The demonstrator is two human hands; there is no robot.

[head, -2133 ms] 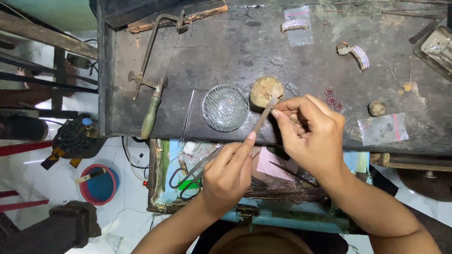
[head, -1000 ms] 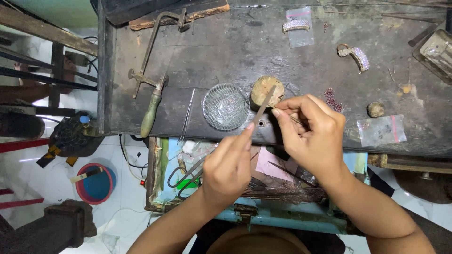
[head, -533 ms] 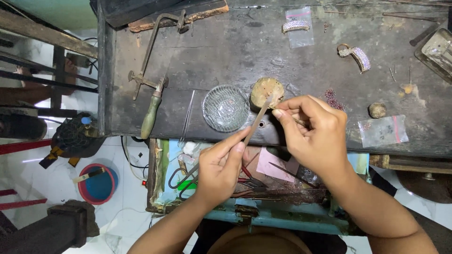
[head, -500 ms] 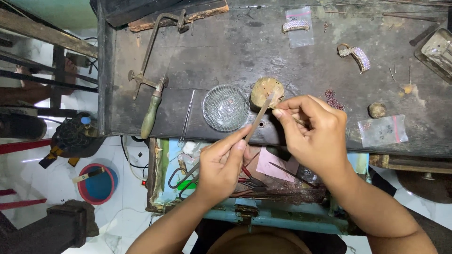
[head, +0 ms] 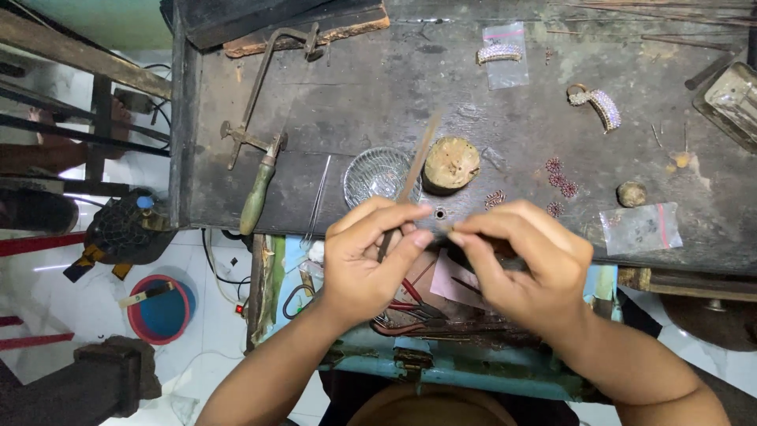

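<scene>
At the near edge of the dark worn metal surface [head: 378,87], left hand [head: 364,264] pinches a thin flat metal file [head: 412,177], blade angled up and away, blurred. Right hand [head: 524,264] is clenched around a small dark piece, fingertips meeting the left hand's; piece mostly hidden, cannot tell what it is. Just beyond the hands: round clear glass dish [head: 377,173], round tan wooden block [head: 451,164] beside it. Left of those lie a slim metal tweezer [head: 317,201] and a green-handled saw frame [head: 260,150]. Right: small red beaded ornaments [head: 558,177], clear plastic bag [head: 640,229], jewelled curved band [head: 599,104].
</scene>
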